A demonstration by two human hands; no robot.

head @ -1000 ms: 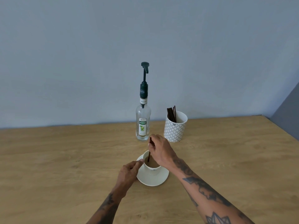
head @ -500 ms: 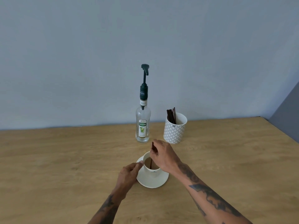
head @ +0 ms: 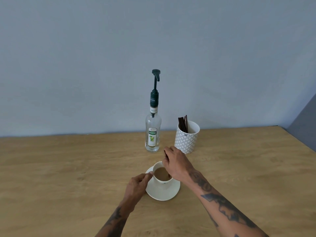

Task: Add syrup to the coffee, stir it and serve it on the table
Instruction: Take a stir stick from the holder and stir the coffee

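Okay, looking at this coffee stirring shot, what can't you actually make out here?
- Stirrer: head view, mostly hidden by the right hand.
- Cup handle: covered by the left hand, so the grip is unclear.
- Syrup bottle: fill level unreadable through clear glass.
- Both elbows: cut off by the bottom edge.

Table (head: 68,177): wood-look top, light oak tone, visible grain, matt to low sheen.
Cup (head: 161,181), at the table's near centre: white glazed ceramic, smooth, glossy; holds opaque milky-brown coffee (head: 160,173).
Saucer (head: 162,190), under the cup: same white glazed ceramic, smooth.
Stirrer (head: 165,153), above the cup's rim: dark, thin, matt; material cannot be told.
Syrup bottle (head: 153,134), behind the cup: clear glossy glass, paper label, dark green plastic pump, slightly shiny.
Holder (head: 186,137), right of the bottle: white ceramic-look pot, grey lattice print, smooth; holds dark matt sticks (head: 183,123).
Wall (head: 85,65), behind the table: pale blue-grey paint, matt, even.
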